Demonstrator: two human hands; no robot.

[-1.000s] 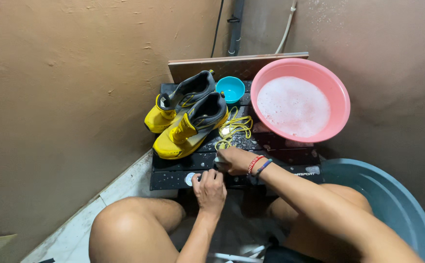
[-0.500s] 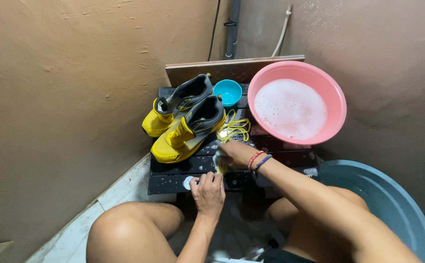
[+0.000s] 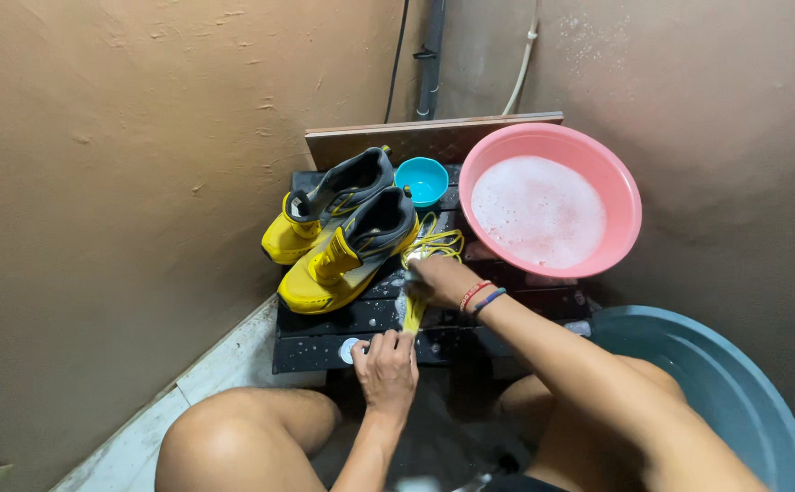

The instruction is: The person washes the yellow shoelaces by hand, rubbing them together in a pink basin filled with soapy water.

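Both hands clamp a yellow shoelace (image 3: pixel 413 310), left hand (image 3: pixel 387 369) pinning, right hand (image 3: pixel 436 278) scrubbing; a hard tug could likely tip the soapy pink basin (image 3: pixel 630 205).

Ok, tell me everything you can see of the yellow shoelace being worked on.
The yellow shoelace is a flat, wet-looking strip stretched straight over the dark slatted platform. The left hand pins its near end at the platform's front edge; the right hand presses on it further up, hiding that part. Beyond the right hand, more yellow lace lies in loose loops beside the nearer yellow shoe. Whether those loops are the same lace cannot be told.
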